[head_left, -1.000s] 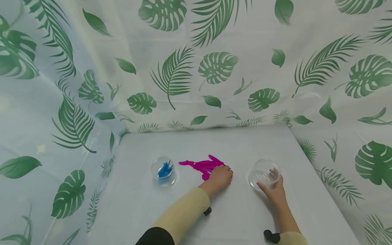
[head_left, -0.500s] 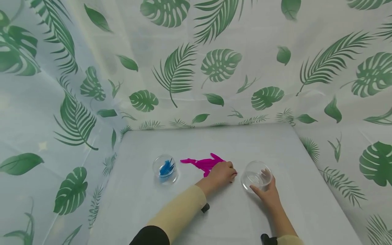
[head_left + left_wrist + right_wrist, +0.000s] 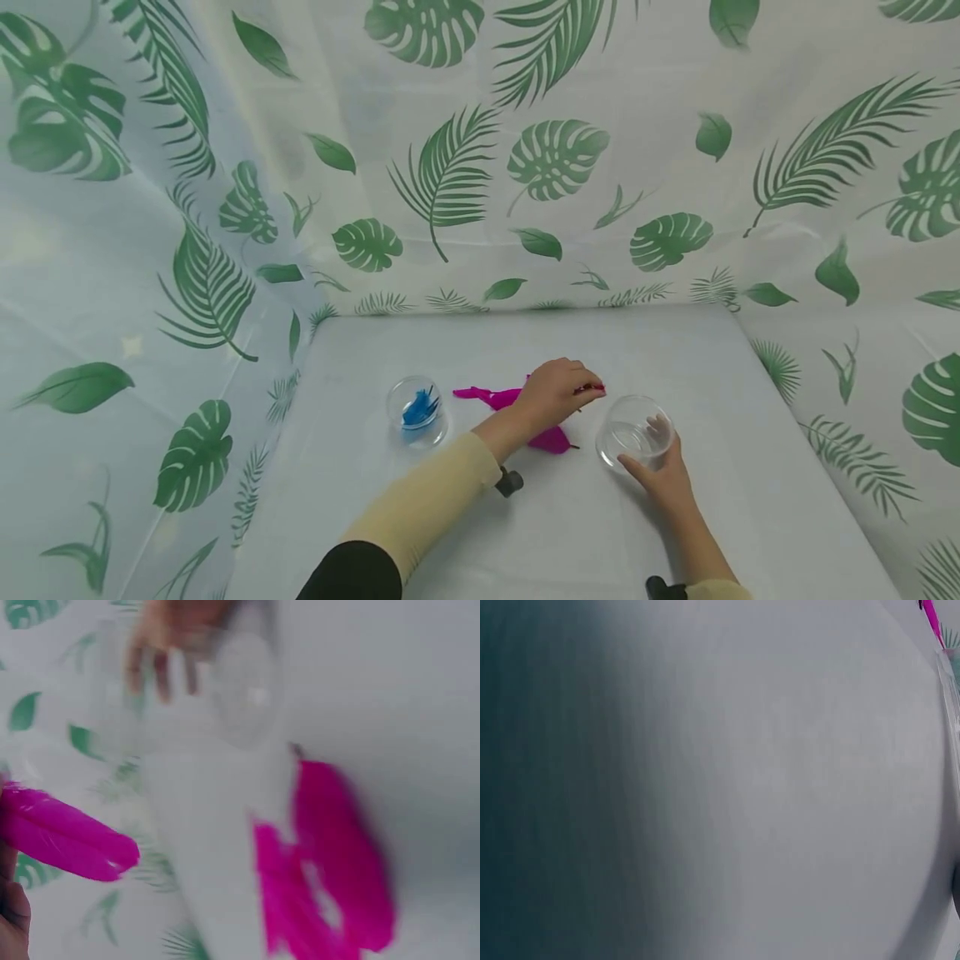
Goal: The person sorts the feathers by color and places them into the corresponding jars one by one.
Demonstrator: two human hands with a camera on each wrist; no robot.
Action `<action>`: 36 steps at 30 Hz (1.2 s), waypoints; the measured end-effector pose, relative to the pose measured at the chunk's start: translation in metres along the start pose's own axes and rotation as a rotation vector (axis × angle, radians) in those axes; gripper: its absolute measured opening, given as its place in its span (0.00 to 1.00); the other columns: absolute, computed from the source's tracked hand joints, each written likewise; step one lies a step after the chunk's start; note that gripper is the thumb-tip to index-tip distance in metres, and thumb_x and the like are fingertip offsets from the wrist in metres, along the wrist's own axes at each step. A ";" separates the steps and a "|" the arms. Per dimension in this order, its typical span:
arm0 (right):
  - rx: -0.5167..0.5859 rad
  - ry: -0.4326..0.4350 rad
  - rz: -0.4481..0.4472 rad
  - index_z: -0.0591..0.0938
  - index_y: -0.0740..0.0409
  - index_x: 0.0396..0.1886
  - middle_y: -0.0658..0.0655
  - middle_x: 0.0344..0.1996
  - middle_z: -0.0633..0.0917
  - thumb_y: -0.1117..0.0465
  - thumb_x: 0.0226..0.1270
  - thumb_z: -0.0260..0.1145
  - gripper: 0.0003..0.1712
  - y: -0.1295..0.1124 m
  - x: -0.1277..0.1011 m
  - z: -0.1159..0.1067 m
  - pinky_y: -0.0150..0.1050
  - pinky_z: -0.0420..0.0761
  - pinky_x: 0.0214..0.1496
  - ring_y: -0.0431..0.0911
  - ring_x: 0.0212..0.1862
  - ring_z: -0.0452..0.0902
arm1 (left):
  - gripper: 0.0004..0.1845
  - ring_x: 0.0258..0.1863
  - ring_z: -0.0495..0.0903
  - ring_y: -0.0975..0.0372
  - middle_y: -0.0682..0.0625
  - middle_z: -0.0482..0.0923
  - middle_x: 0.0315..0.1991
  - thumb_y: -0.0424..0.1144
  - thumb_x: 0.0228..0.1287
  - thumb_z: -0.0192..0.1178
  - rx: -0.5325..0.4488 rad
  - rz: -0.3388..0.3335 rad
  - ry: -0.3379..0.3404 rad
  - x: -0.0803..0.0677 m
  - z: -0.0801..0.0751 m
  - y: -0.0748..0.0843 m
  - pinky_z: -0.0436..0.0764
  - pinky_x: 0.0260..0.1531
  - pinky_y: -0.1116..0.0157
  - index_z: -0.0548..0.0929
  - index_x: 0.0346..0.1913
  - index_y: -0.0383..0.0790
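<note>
Left hand (image 3: 557,390) has lifted off the table (image 3: 570,525), pinching a pink feather (image 3: 64,836) beside the empty clear cup (image 3: 633,432). Only the blurred left wrist view shows that feather whole; the head view hides it behind fingers. Right hand (image 3: 660,475) still grips the cup. More pink feathers (image 3: 551,439) remain down. Right wrist view shows mostly tabletop.

Left hand (image 3: 558,390) up with pink feather (image 3: 64,836)

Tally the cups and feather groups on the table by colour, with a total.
Clear plastic cups: 2, one with blue feathers, one empty.
Blue feather clusters: 1.
Magenta feather piles: 1; individual feathers cannot be counted.
Total: 4.
</note>
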State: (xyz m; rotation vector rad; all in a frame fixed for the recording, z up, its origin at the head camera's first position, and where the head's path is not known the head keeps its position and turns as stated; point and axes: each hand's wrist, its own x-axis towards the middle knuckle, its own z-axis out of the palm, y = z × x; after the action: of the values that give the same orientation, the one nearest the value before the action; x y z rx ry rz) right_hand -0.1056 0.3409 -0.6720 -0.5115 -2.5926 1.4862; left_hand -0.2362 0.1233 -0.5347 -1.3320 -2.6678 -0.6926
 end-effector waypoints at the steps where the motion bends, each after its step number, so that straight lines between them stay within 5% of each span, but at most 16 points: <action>1: 0.007 -0.001 -0.006 0.43 0.45 0.80 0.64 0.75 0.60 0.49 0.52 0.79 0.66 0.000 0.000 0.001 0.68 0.49 0.75 0.64 0.77 0.49 | 0.12 0.37 0.75 0.76 0.67 0.83 0.37 0.53 0.68 0.60 -0.035 0.002 0.011 0.003 -0.005 0.004 0.74 0.41 0.81 0.87 0.48 0.57; 8: 0.048 0.009 -0.052 0.46 0.47 0.80 0.63 0.74 0.62 0.55 0.52 0.79 0.64 0.001 0.000 0.004 0.64 0.51 0.76 0.61 0.75 0.54 | 0.11 0.37 0.73 0.79 0.67 0.82 0.36 0.51 0.68 0.62 -0.275 0.061 0.064 0.020 -0.031 0.036 0.70 0.42 0.85 0.87 0.47 0.54; 15: 0.023 -0.009 -0.050 0.43 0.50 0.80 0.67 0.74 0.60 0.53 0.54 0.77 0.65 -0.001 -0.003 0.003 0.68 0.53 0.73 0.65 0.74 0.54 | 0.10 0.38 0.73 0.81 0.68 0.83 0.38 0.51 0.68 0.62 -0.332 0.075 0.033 0.025 -0.012 0.057 0.69 0.41 0.86 0.87 0.47 0.55; 21: 0.025 -0.018 -0.049 0.41 0.55 0.80 0.73 0.73 0.59 0.54 0.55 0.76 0.65 -0.001 -0.003 0.002 0.66 0.59 0.70 0.65 0.71 0.57 | 0.11 0.42 0.77 0.77 0.68 0.86 0.42 0.51 0.66 0.64 -0.148 0.117 0.021 0.020 0.027 0.058 0.68 0.47 0.84 0.89 0.47 0.57; 26: 0.029 -0.022 -0.066 0.42 0.53 0.80 0.71 0.74 0.58 0.54 0.55 0.77 0.65 -0.001 -0.001 0.002 0.68 0.58 0.70 0.67 0.73 0.55 | 0.11 0.44 0.75 0.74 0.72 0.85 0.40 0.57 0.65 0.62 0.027 0.009 -0.016 0.012 0.054 0.057 0.70 0.46 0.74 0.88 0.47 0.67; 31: 0.028 -0.024 -0.081 0.41 0.51 0.80 0.70 0.76 0.56 0.54 0.55 0.77 0.65 0.000 0.000 0.002 0.69 0.57 0.70 0.68 0.75 0.53 | 0.11 0.41 0.71 0.73 0.76 0.83 0.36 0.64 0.65 0.58 0.191 -0.103 -0.112 0.012 0.068 0.059 0.67 0.41 0.70 0.85 0.47 0.76; 36: 0.026 -0.016 -0.092 0.43 0.48 0.80 0.68 0.76 0.57 0.55 0.54 0.78 0.65 0.002 0.002 0.000 0.68 0.55 0.72 0.67 0.76 0.51 | 0.12 0.40 0.69 0.72 0.75 0.81 0.35 0.66 0.65 0.54 0.318 -0.105 -0.223 0.018 0.070 0.063 0.67 0.39 0.69 0.82 0.49 0.81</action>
State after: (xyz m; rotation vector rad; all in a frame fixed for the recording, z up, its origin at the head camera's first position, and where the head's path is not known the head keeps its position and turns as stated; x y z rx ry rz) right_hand -0.1072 0.3424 -0.6740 -0.3740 -2.5674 1.4985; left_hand -0.1895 0.1992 -0.5700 -1.2548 -2.8778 -0.1200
